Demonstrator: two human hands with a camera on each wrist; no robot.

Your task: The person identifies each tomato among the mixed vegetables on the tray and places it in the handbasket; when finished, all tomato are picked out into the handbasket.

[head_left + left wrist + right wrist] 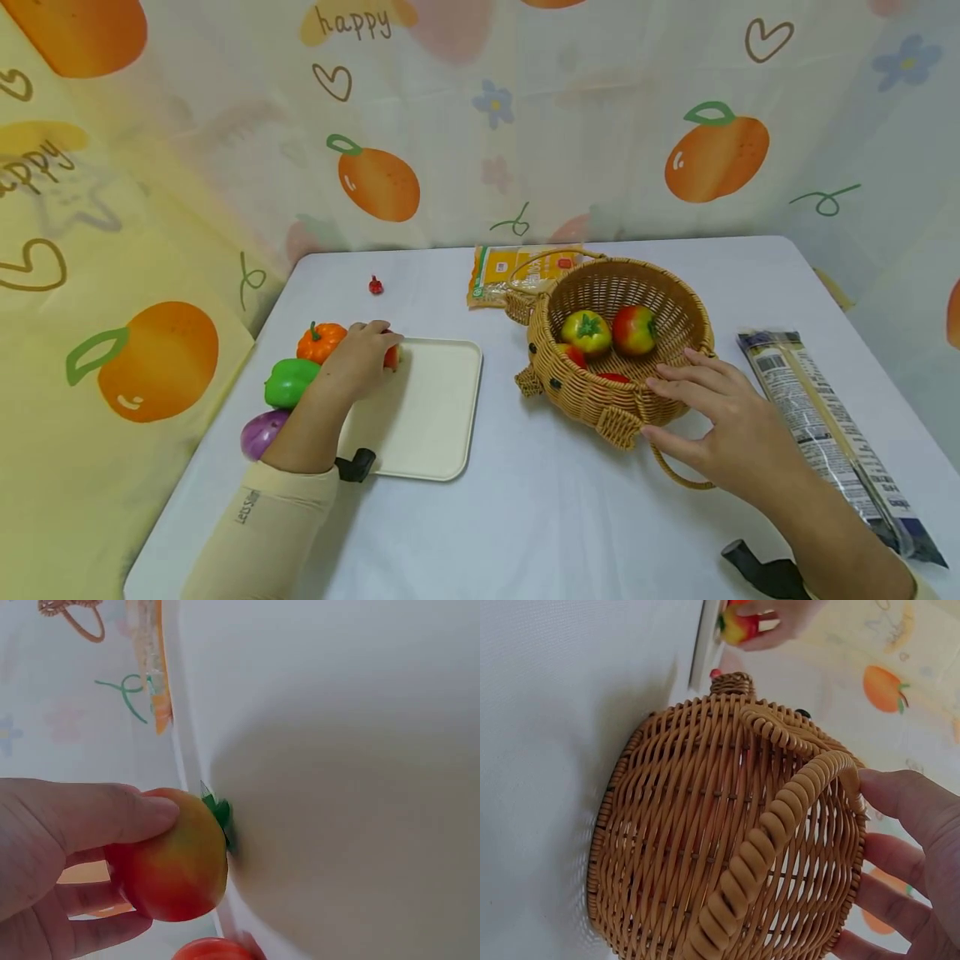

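Observation:
My left hand [365,354] pinches a red-and-yellow tomato [176,859] with a green leafy top, above the left part of a cream tray [431,417]. Its thumb lies along the tomato, and the leafy top faces the tray in the left wrist view. At the right, my right hand [712,417] rests its fairly straight, spread fingers on the rim of a wicker basket [705,825]. The thumb touches near the base of the basket's handle [757,851]. Inside the basket lie a green tomato [587,333], a red-and-yellow one [634,330] and other red pieces, partly hidden.
Left of the tray stand an orange pepper [318,342], a green pepper [288,383] and a purple vegetable [260,433], partly behind my left arm. A small red item [376,285] lies at the back. One yellow packet [498,271] lies behind the basket, a long silver packet [817,425] to its right.

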